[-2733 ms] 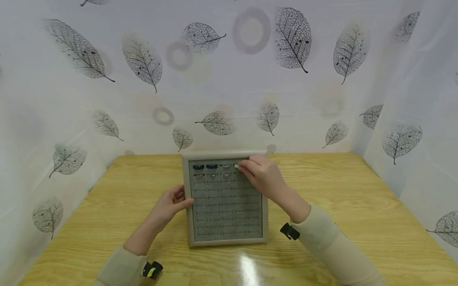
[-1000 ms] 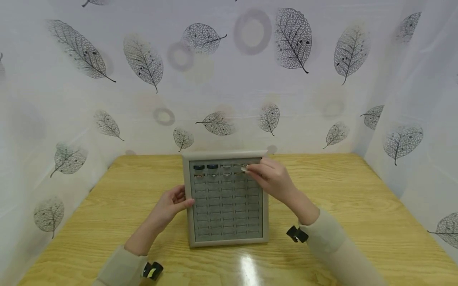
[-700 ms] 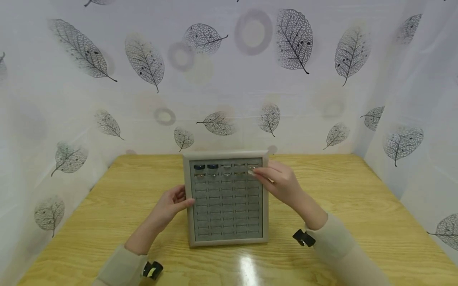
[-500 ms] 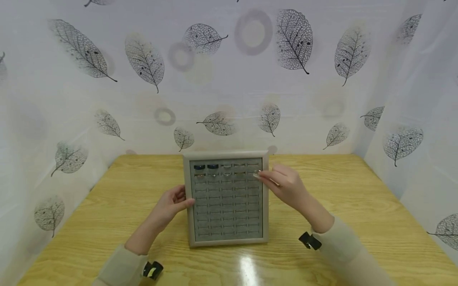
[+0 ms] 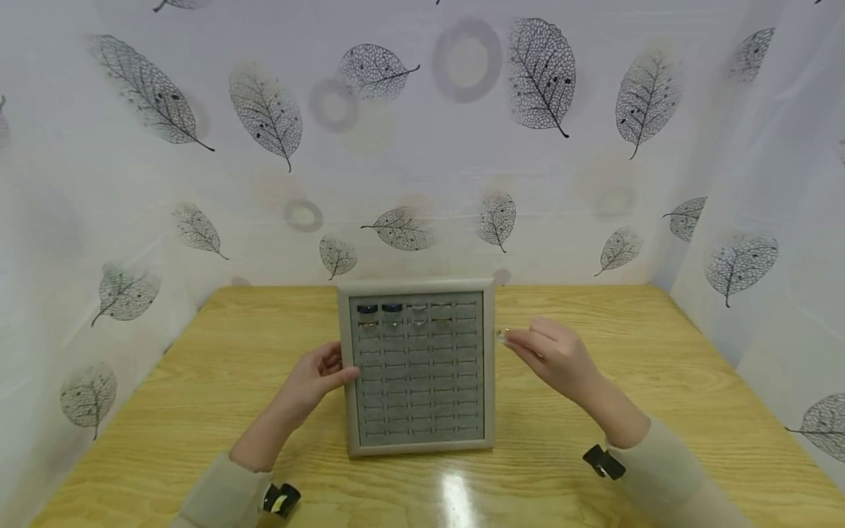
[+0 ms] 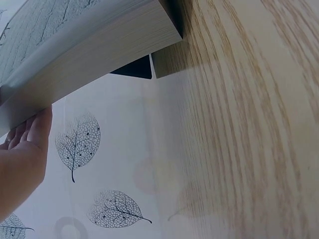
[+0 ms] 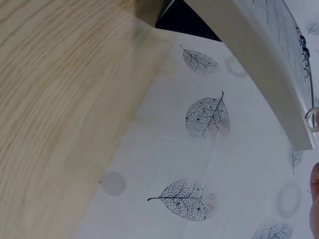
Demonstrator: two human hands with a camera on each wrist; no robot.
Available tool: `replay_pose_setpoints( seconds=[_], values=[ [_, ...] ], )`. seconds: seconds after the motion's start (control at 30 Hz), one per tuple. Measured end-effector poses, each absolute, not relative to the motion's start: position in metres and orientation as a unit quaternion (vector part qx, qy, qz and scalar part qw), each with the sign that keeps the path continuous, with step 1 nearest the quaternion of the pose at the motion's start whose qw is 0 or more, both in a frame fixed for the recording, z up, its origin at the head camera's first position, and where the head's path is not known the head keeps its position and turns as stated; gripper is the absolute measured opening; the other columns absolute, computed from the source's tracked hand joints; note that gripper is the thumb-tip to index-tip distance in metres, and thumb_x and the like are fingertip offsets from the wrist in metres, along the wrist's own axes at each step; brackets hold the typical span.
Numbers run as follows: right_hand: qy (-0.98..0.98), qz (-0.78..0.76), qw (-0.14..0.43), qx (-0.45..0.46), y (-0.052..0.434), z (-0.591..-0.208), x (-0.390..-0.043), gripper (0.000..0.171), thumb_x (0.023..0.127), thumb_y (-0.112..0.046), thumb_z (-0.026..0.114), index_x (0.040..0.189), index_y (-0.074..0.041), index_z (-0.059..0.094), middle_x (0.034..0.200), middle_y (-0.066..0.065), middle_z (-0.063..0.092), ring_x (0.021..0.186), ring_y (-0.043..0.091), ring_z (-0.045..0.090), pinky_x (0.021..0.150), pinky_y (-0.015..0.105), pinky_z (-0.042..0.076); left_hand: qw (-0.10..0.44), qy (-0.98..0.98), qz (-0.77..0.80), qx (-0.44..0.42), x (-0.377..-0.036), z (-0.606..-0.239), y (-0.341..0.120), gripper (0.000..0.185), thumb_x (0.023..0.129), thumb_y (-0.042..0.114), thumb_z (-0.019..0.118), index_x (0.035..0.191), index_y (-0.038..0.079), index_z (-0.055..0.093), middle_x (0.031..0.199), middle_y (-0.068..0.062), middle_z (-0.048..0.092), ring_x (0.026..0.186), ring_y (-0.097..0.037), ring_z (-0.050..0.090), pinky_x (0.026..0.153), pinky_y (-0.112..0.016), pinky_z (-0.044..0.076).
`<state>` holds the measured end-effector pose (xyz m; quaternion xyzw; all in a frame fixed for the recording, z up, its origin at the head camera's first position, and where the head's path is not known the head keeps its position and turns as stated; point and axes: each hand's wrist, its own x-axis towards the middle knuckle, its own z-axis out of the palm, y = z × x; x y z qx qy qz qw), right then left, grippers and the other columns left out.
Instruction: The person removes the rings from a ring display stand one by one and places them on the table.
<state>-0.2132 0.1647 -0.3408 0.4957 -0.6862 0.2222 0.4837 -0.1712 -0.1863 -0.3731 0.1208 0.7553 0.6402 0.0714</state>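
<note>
A ring display board (image 5: pixel 416 381) with a pale frame and grey slotted padding leans upright on the table. My left hand (image 5: pixel 310 381) grips its left edge, thumb on the front and fingers behind; the left wrist view shows this hand (image 6: pixel 25 144) against the frame's side. Just off the board's right edge, my right hand (image 5: pixel 557 359) pinches a ring (image 5: pixel 502 335) between thumb and fingertips. That ring (image 7: pixel 312 119) shows as a pale band at the right wrist view's edge. Two dark rings (image 5: pixel 379 308) sit in the top row, with several thinner rings (image 5: pixel 394 323) below.
The wood-grain table (image 5: pixel 264 323) extends around the board. A leaf-printed white curtain (image 5: pixel 429 147) encloses the back and sides. A dark stand (image 7: pixel 187 20) props the board from behind. Black bands (image 5: pixel 282 499) are on both sleeves.
My right hand has drawn the ring out of the fourth slot of the top row and carried it right and slightly down, past the frame's edge. My left hand has stayed put.
</note>
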Motion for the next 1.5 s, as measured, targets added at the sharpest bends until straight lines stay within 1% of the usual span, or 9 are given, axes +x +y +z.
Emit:
replay_pose_setpoints(
  seconds=[0.23, 0.43, 0.63, 0.9, 1.0, 1.17, 1.27, 1.37, 1.5],
  values=[
    [-0.698, 0.215, 0.478, 0.488, 0.177, -0.347, -0.213, 0.034, 0.091, -0.025, 0.050, 0.071, -0.003, 0.067, 0.055, -0.004, 0.044, 0.046, 0.003, 0.031, 0.041, 0.012, 0.028, 0.072, 0.752, 0.642, 0.126, -0.170, -0.373, -0.187, 0.056, 0.086, 0.012, 0.059, 0.129, -0.011, 0.031, 0.119, -0.025, 0.047, 0.105, -0.024, 0.050, 0.084, -0.026, 0.043],
    [-0.700, 0.209, 0.471, 0.495, 0.185, -0.354, -0.215, 0.033, 0.091, -0.023, 0.051, 0.071, -0.003, 0.067, 0.055, -0.005, 0.042, 0.047, 0.003, 0.030, 0.041, 0.011, 0.028, 0.070, 0.753, 0.642, 0.128, -0.170, -0.373, -0.188, 0.055, 0.086, 0.012, 0.058, 0.128, -0.011, 0.032, 0.119, -0.025, 0.047, 0.104, -0.023, 0.051, 0.083, -0.026, 0.043],
    [-0.695, 0.181, 0.468, 0.515, 0.192, -0.366, -0.221, 0.032, 0.092, -0.023, 0.049, 0.070, -0.006, 0.065, 0.054, -0.007, 0.033, 0.048, 0.003, 0.023, 0.039, 0.012, 0.022, 0.069, 0.754, 0.640, 0.132, -0.169, -0.374, -0.188, 0.055, 0.086, 0.013, 0.058, 0.128, -0.011, 0.032, 0.118, -0.024, 0.048, 0.103, -0.023, 0.051, 0.083, -0.026, 0.043],
    [-0.703, 0.164, 0.446, 0.529, 0.203, -0.381, -0.227, 0.034, 0.093, -0.022, 0.048, 0.069, -0.005, 0.065, 0.053, -0.006, 0.037, 0.046, 0.002, 0.026, 0.038, 0.012, 0.024, 0.067, 0.757, 0.637, 0.128, -0.170, -0.375, -0.188, 0.057, 0.086, 0.015, 0.059, 0.129, -0.009, 0.032, 0.119, -0.023, 0.047, 0.106, -0.025, 0.050, 0.083, -0.026, 0.043],
    [-0.708, 0.154, 0.439, 0.532, 0.206, -0.386, -0.229, 0.035, 0.093, -0.023, 0.046, 0.067, -0.006, 0.063, 0.053, -0.006, 0.035, 0.047, 0.001, 0.024, 0.037, 0.012, 0.022, 0.067, 0.757, 0.637, 0.132, -0.171, -0.376, -0.188, 0.057, 0.086, 0.015, 0.059, 0.129, -0.010, 0.032, 0.119, -0.024, 0.047, 0.106, -0.025, 0.050, 0.084, -0.027, 0.043],
    [-0.720, 0.135, 0.423, 0.533, 0.209, -0.392, -0.230, 0.037, 0.094, -0.024, 0.045, 0.061, -0.010, 0.054, 0.053, -0.008, 0.030, 0.050, 0.000, 0.018, 0.038, 0.013, 0.017, 0.067, 0.758, 0.636, 0.127, -0.172, -0.376, -0.188, 0.056, 0.085, 0.016, 0.060, 0.128, -0.008, 0.034, 0.118, -0.022, 0.048, 0.104, -0.022, 0.051, 0.084, -0.027, 0.044],
    [-0.733, 0.129, 0.401, 0.534, 0.211, -0.396, -0.231, 0.037, 0.094, -0.025, 0.044, 0.061, -0.011, 0.053, 0.053, -0.007, 0.031, 0.047, 0.002, 0.021, 0.038, 0.013, 0.019, 0.068, 0.758, 0.637, 0.127, -0.172, -0.376, -0.188, 0.056, 0.085, 0.015, 0.060, 0.129, -0.008, 0.034, 0.119, -0.023, 0.048, 0.104, -0.023, 0.051, 0.084, -0.028, 0.043],
    [-0.741, 0.126, 0.380, 0.539, 0.213, -0.401, -0.232, 0.036, 0.094, -0.024, 0.044, 0.063, -0.011, 0.056, 0.053, -0.006, 0.035, 0.046, 0.003, 0.025, 0.039, 0.013, 0.023, 0.069, 0.757, 0.638, 0.125, -0.171, -0.375, -0.187, 0.056, 0.085, 0.015, 0.060, 0.129, -0.008, 0.033, 0.119, -0.023, 0.048, 0.106, -0.025, 0.050, 0.084, -0.028, 0.043],
    [-0.741, 0.120, 0.370, 0.547, 0.215, -0.407, -0.234, 0.035, 0.094, -0.024, 0.043, 0.066, -0.010, 0.059, 0.056, -0.005, 0.039, 0.047, 0.004, 0.031, 0.039, 0.014, 0.029, 0.070, 0.757, 0.638, 0.121, -0.171, -0.374, -0.187, 0.056, 0.085, 0.015, 0.059, 0.129, -0.008, 0.033, 0.120, -0.023, 0.047, 0.106, -0.026, 0.049, 0.085, -0.028, 0.043]
  ],
)
